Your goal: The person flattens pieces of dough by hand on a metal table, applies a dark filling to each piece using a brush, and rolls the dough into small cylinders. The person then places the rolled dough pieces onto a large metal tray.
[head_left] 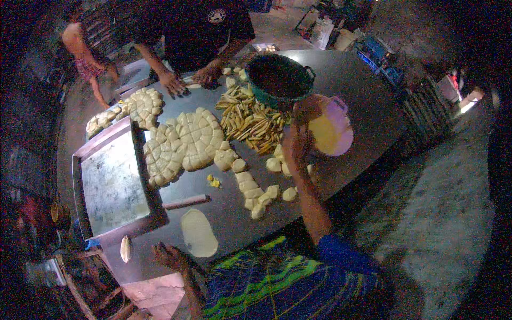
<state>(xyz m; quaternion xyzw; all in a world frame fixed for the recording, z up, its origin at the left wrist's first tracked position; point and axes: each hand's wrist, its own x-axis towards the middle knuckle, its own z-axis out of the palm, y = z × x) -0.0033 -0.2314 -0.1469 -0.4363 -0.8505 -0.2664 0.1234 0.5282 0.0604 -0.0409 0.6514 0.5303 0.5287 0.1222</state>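
My right hand [300,128] reaches to the near rim of a pink bowl [346,125] with yellow contents. Its fingers are dark and blurred, so their grip cannot be made out. Just left of it lies a heap of cut yellowish strips [250,120]. At the near edge, my left hand [173,258] rests on the table with its fingers apart, holding nothing. Beside it lies a flat, rolled-out oval of dough [199,233]. Beyond the oval is a rolling pin [186,201]. A small elongated filled roll [125,249] lies left of my left hand.
Portioned dough rounds [200,138] cover the table's middle, with loose dough pieces [250,189] nearer me. A metal tray [112,184] stands at the left. A dark green basin [280,77] is beside the strips. Across the table, a co-worker's hands [173,85] work on the surface.
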